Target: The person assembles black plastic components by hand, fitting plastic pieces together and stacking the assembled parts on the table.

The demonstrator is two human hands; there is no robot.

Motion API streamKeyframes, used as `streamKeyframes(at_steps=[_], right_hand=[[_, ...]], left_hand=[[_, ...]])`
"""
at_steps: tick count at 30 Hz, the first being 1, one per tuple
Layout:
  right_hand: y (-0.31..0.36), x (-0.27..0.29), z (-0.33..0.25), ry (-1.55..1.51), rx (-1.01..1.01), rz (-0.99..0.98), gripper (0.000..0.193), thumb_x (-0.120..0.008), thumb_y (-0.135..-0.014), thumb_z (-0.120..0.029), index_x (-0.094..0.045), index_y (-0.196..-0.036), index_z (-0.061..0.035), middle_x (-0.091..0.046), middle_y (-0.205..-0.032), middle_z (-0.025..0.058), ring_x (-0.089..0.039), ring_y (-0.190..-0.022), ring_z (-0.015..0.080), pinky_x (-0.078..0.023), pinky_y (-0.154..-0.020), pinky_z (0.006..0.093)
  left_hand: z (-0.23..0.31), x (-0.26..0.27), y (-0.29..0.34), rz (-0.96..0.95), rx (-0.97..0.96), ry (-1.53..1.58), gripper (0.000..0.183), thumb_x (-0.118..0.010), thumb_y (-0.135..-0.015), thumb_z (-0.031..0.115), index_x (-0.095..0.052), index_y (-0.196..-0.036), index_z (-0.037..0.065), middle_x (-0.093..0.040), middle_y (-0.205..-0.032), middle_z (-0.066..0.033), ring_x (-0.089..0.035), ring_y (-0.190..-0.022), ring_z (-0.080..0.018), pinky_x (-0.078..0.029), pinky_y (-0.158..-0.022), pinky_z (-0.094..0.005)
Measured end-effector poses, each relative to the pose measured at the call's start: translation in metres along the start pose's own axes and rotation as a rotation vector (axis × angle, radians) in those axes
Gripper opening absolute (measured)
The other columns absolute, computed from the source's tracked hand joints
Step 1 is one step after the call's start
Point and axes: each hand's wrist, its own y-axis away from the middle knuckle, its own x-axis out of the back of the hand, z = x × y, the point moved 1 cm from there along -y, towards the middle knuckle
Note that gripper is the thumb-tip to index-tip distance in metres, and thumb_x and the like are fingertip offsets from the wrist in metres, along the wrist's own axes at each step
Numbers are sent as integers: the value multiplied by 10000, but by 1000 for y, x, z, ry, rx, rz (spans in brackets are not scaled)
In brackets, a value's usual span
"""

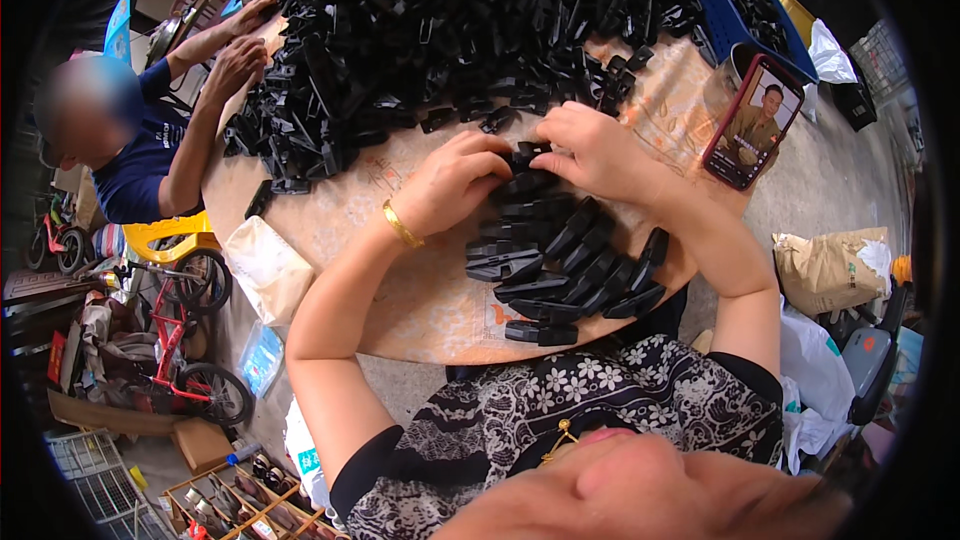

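Observation:
My left hand (455, 180) and my right hand (592, 152) meet near the middle of the round table (420, 290). Between their fingertips is a small black plastic part (527, 154), pinched from both sides. The fingers hide much of it, so its exact kind does not show. Just below my hands, a group of similar black plastic pieces (570, 265) lies in rough rows toward the table's near edge. Beyond my hands rises a large heap of black plastic parts (460, 30), with a few loose ones at its near edge.
A phone (752, 122) with a lit screen leans at the table's right side. Behind it stands a blue crate (745, 15) of black parts. At the left, another person (150, 140) reaches to the heap. A white bag (265, 270) hangs at the left edge; a red bicycle (175, 330) stands beyond.

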Motion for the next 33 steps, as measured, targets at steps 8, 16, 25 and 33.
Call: streamKeyframes(at_steps=[8,16,25,33], right_hand=[[4,11,-5,129,35,-34,179,-715,-729,-179,-612,-776,-41,-567,-788,83,-551,-794,273,-469,-700,367],[-3,-6,-7,140,133,-31,163,-724,-708,-142,-622,-796,-50,-554,-784,80,-558,-789,271,-475,-681,369],[-3,-1,1,91,47,118,238,-703,-764,-196,-637,-944,-56,-599,-965,70,-557,-875,265,-487,-734,354],[-5,-10,13,354,79,73,264,-668,-757,-112,-609,-1009,-61,-568,-1003,67,-534,-916,242,-472,-795,328]], left_hand=[[1,-3,3,118,274,-49,177,-726,-701,62,-645,-854,25,-605,-870,-98,-562,-869,-296,-475,-762,-364],[4,-14,0,151,318,39,180,-754,-685,88,-651,-813,12,-596,-800,-99,-567,-814,-285,-471,-722,-359],[2,18,-2,179,204,-298,130,-714,-692,81,-669,-813,63,-616,-859,-83,-562,-892,-275,-477,-775,-367],[-46,40,21,180,364,-950,260,-571,-754,47,-609,-1006,99,-551,-1099,-107,-535,-995,-280,-460,-782,-383]])
